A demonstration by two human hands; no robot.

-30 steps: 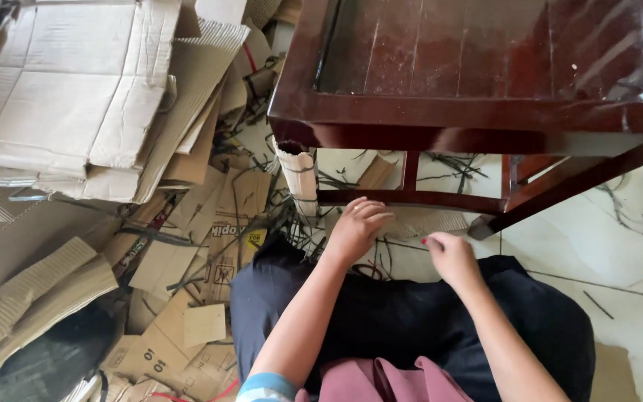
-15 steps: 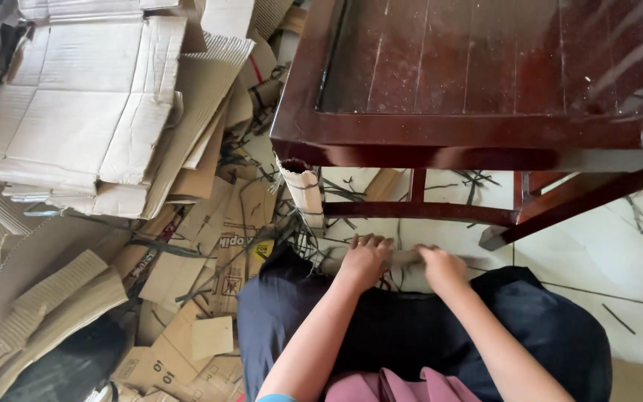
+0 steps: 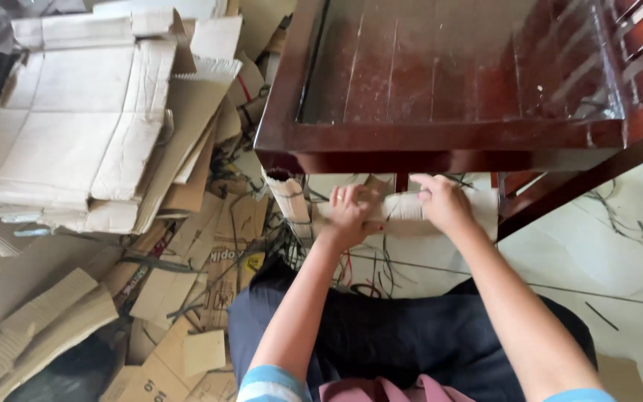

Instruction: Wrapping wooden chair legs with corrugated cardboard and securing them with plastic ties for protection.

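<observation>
A strip of pale corrugated cardboard (image 3: pixel 403 210) lies along the front crossbar of a dark red wooden chair (image 3: pixel 440 141). My left hand (image 3: pixel 350 212) grips its left end and my right hand (image 3: pixel 440 202) presses its middle. The strip's right end (image 3: pixel 485 208) reaches the right chair leg. The front left chair leg (image 3: pixel 292 201) is wrapped in the same cardboard, bound with thin straps. The crossbar itself is hidden behind the strip and my hands.
Flattened cardboard boxes (image 3: pixel 76 126) and corrugated scraps (image 3: pixel 39 313) pile up on the left. Thin dark strap offcuts (image 3: pixel 634 216) litter the white tiled floor (image 3: pixel 619 260). My dark-trousered lap (image 3: pixel 403 327) fills the bottom middle.
Both hands have lifted the cardboard strip from the floor near my knees up against the chair's front crossbar. The view has tilted slightly.
</observation>
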